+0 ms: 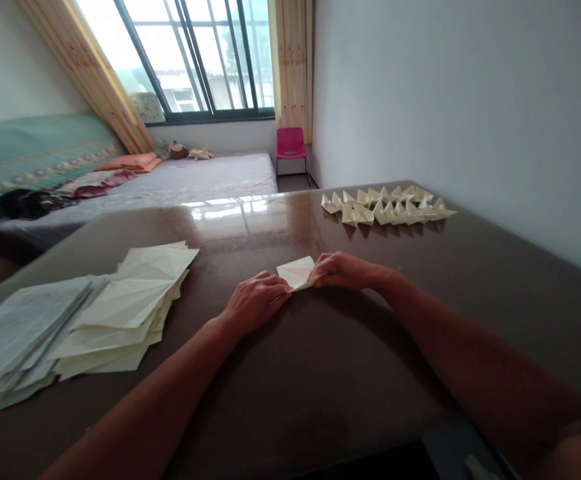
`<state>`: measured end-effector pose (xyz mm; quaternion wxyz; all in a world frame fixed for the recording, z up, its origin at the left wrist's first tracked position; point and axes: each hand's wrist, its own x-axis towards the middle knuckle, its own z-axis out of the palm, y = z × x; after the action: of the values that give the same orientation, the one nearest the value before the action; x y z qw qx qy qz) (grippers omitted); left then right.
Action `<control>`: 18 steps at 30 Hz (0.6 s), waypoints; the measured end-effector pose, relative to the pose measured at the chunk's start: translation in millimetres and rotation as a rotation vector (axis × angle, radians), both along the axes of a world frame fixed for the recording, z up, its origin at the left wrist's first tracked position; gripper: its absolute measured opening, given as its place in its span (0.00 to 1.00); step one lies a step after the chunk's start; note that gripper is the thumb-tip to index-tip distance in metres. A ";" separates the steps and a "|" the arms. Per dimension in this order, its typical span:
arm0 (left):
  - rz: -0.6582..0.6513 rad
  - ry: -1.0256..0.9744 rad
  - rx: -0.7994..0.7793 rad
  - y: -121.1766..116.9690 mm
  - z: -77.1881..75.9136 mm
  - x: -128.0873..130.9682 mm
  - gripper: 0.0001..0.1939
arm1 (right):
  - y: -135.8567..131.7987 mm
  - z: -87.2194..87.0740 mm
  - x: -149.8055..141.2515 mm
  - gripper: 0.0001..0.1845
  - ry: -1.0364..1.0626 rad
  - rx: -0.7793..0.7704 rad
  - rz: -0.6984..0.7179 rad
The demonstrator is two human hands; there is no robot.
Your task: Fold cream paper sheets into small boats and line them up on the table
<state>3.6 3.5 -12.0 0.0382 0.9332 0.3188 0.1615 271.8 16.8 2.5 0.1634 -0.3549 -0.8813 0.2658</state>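
While both hands hold paper by its edge, tabletop surrounds them.

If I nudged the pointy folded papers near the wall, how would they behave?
The folded papers would probably slide easily, since the table looks glossy. They are likely light and easily crushed, with thin peaks standing up. Pushing one would probably shift its neighbours, as they sit crowded together.

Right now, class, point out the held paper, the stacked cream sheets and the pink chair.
Held paper [294, 271]: head view, its flat upper face.
Stacked cream sheets [125, 302]: head view, the top sheet.
Pink chair [290, 141]: head view, the backrest.
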 end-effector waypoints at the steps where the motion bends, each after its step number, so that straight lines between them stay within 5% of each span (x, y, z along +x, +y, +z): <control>1: 0.056 -0.015 -0.026 0.1 -0.5 -0.4 0.13 | 2.4 -3.6 0.4 0.15 0.043 -0.048 -0.039; 7: 0.296 -0.212 -0.241 0.8 -3.3 1.6 0.26 | 10.1 -20.4 -13.4 0.19 0.174 -0.070 -0.278; 9: 0.288 -0.246 -0.265 0.2 -2.6 2.5 0.29 | 11.5 -23.8 -20.3 0.18 0.140 0.014 -0.401; 13: 0.230 -0.190 -0.218 -1.6 -2.8 2.5 0.19 | 13.4 -28.2 -31.5 0.18 -0.009 0.171 -0.577; 18: 0.164 -0.150 -0.122 -3.5 -6.2 2.3 0.18 | 14.1 -29.4 -37.6 0.17 -0.126 0.249 -0.632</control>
<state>5.9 0.0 -18.3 0.1054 0.8852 0.3995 0.2137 234.2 30.9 -26.9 0.2248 -0.6036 -0.7618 0.0700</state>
